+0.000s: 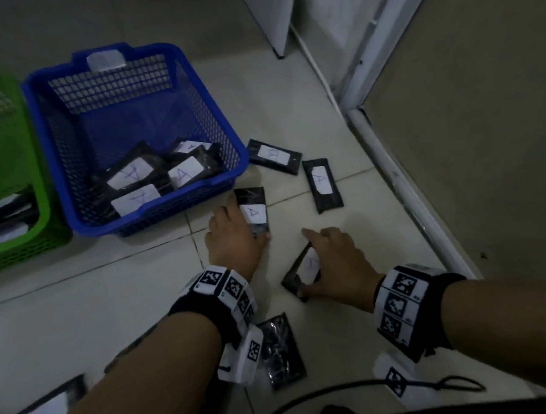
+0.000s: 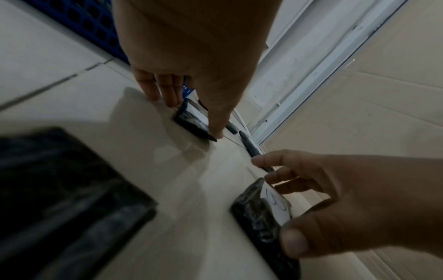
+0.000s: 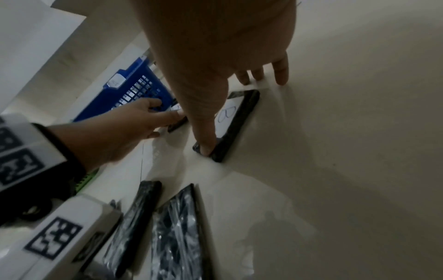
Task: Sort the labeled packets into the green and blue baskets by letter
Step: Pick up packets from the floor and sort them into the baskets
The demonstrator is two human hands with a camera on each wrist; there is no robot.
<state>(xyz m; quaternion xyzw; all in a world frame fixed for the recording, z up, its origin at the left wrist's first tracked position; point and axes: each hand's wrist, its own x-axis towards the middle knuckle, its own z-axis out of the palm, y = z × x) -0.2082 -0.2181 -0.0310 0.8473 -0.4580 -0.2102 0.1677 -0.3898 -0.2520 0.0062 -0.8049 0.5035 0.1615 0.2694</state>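
Here, at the far left of the tiled floor (image 1: 290, 107), a green perforated plastic basket (image 1: 8, 182) is standing with a few packets in its near corner, their letters unreadable. Touching its right side is a blue perforated plastic basket (image 1: 121, 127), which is holding several black packets with white paper labels marked A, piled against its near wall.

Just beyond the blue basket's near right corner, the left hand (image 1: 233, 239) is taking hold of a flat black plastic-wrapped packet labelled A (image 1: 253, 212): the fingers are lying along its left edge and the thumb is coming down on its near right corner, so the hand is pinching it across its width while it is lying on the floor.

To the right, the right hand (image 1: 337, 267) is tilting up a second black packet labelled B (image 3: 230, 121). The thumb is pressing on its near end and the fingers are spreading over its far edge, clamping it lengthwise; one long edge is already rising off the floor.

Farther right, two more labelled black packets (image 1: 321, 184) are lying flat on the floor, near the door frame (image 1: 404, 190).

These packets are probably light and thin, with slick, crinkly wrapping that is giving a little under pressure, so gripping by opposite edges, not the glossy face, is likely the safest hold.
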